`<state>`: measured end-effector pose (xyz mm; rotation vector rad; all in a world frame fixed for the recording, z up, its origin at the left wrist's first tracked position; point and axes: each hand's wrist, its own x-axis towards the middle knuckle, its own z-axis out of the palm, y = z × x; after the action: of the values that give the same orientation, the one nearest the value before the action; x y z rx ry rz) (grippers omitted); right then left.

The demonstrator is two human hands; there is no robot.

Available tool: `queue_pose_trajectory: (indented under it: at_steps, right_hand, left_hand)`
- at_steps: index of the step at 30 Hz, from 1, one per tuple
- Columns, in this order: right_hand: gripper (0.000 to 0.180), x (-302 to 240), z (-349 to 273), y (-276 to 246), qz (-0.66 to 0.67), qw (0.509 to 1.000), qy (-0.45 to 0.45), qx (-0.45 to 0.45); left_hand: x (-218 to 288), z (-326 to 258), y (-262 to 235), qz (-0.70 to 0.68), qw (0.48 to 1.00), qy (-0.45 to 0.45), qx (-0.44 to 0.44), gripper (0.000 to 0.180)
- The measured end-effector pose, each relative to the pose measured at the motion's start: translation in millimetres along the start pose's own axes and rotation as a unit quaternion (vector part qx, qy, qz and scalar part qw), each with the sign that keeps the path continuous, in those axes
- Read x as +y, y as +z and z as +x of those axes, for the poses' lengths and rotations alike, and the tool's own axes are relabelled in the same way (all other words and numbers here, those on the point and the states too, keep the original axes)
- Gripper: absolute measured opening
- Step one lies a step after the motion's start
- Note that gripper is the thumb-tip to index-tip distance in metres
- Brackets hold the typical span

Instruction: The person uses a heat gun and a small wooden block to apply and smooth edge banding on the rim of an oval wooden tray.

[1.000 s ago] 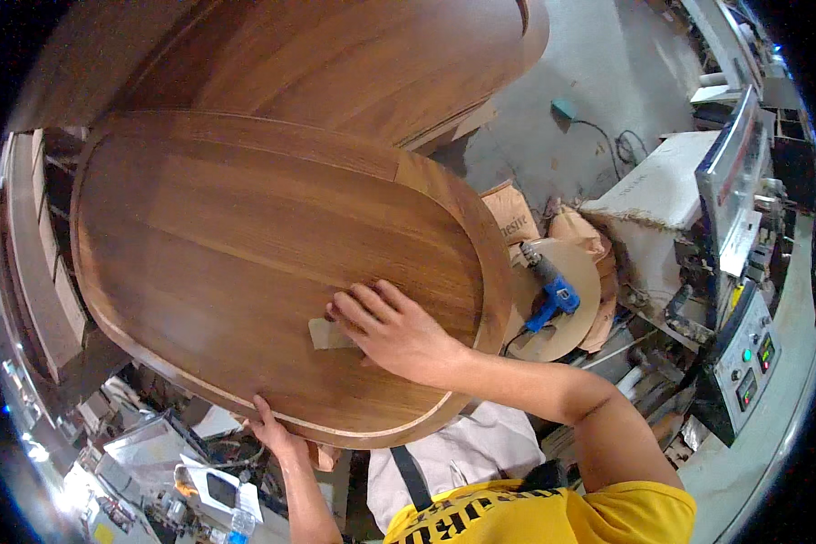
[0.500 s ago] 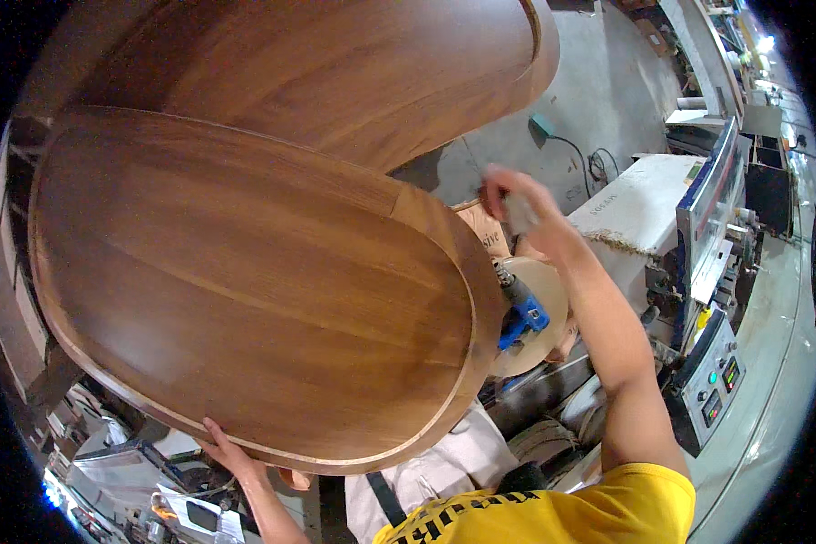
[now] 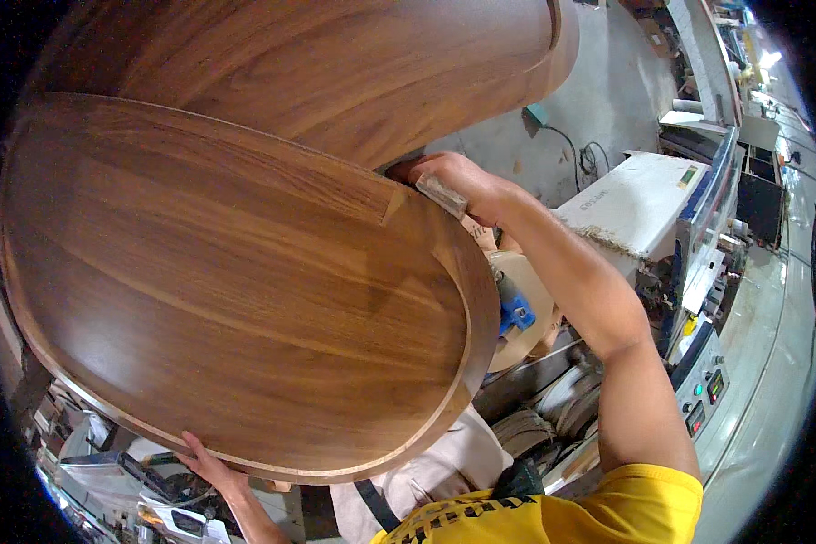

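A large brown wood-grain panel with rounded ends and a raised rim fills the left and middle of the view. At its near edge, my left hand grips the rim, fingertips on top and the rest hidden below. Across the panel's right end, my right arm reaches to the far edge. There my right hand is closed around a small greyish flat block, held against or very close to the edge. Its fingertips are partly hidden, and the block's exact kind is unclear.
A second brown panel lies beyond the first. Right of the near panel, a blue power tool rests on a round beige disc. A white machine cover, a control box and a cable are farther right.
My right hand has swung left, from over the floor to the panel's far edge, with the block in it. The panel appears slightly lower left; my left hand still grips its near rim.
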<state>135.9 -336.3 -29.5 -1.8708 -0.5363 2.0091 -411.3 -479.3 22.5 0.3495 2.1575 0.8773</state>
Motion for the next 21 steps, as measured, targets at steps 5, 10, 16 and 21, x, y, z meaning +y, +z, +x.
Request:
queue_pose_trajectory:
  at_steps: [5,10,16,21]
  right_hand:
    - [0.035,-2.9,-3.8,2.1,0.005,1.0,0.006,0.003]
    - [0.031,-6.5,-12.2,5.5,0.035,0.999,0.008,0.023]
    - [0.022,-2.1,-14.7,6.3,0.167,0.986,0.011,0.024]
    - [0.017,1.1,-15.7,8.5,0.158,0.986,-0.021,0.047]
  left_hand:
    - [18.0,-16.4,15.1,0.025,1.0,-0.015,0.011,0.105]
    - [6.0,-2.3,1.9,0.016,1.0,-0.003,0.015,0.105]
    - [0.0,4.2,-4.1,0.011,1.0,-0.001,0.005,0.109]
    - [-1.5,3.1,-5.5,0.008,1.0,0.003,-0.003,0.112]
